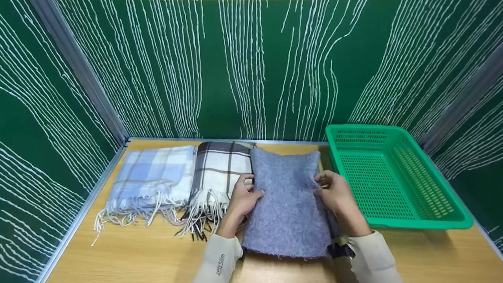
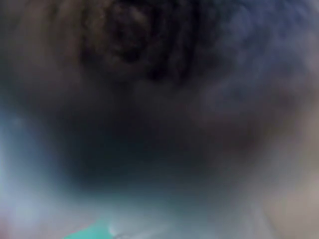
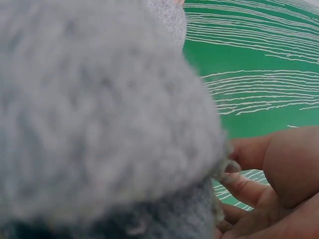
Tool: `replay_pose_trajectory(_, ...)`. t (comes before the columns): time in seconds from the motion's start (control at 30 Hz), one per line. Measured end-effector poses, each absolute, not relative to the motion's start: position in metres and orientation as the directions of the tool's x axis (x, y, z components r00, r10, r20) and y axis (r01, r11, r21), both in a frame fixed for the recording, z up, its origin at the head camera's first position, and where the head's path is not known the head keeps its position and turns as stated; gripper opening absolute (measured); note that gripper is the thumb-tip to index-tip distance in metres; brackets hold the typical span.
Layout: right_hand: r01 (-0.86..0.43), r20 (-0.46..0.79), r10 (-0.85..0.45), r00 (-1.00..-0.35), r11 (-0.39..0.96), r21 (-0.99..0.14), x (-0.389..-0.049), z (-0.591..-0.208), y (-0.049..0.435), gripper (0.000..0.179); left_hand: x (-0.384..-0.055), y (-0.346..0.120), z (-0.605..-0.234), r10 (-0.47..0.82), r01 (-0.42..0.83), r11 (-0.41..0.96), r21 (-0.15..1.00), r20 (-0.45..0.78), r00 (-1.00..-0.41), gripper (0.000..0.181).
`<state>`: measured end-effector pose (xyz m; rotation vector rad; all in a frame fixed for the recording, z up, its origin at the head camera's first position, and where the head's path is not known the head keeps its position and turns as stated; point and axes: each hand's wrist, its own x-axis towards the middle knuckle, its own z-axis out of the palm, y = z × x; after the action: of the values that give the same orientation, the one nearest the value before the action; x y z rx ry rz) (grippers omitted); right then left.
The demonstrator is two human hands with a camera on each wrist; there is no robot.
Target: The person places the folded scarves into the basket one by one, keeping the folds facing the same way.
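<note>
A fuzzy grey scarf [image 1: 289, 204], folded into a rectangle, is held up in front of me over the table. My left hand [image 1: 244, 196] pinches its left edge, thumb on the near face. On the opposite edge my right hand [image 1: 336, 192] pinches the fabric between thumb and fingers. In the right wrist view the scarf [image 3: 104, 109] fills the left side, and the right hand's fingers [image 3: 249, 191] grip its border. The left wrist view is dark and blurred.
Left of the grey scarf lie a folded black-and-white plaid scarf [image 1: 224, 169] and a blue-and-white plaid scarf [image 1: 157, 167], both fringed toward me. A green plastic basket [image 1: 397, 224] stands at the right of the wooden table [image 1: 129, 255]. Green walls [image 1: 212, 78] with white lines enclose the table.
</note>
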<state>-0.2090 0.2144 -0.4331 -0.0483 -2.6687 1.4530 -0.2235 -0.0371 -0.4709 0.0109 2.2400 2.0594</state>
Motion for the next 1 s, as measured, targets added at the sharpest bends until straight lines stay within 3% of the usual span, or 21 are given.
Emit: replay_pose_trajectory(1.0,-0.079,0.112,0.016,-0.994,0.608,-0.790,-0.198,-0.402,0.230,0.023,-0.220,-0.038,-0.451,0.133,-0.064,0.049,0.997,-0.070,-0.989,0.059)
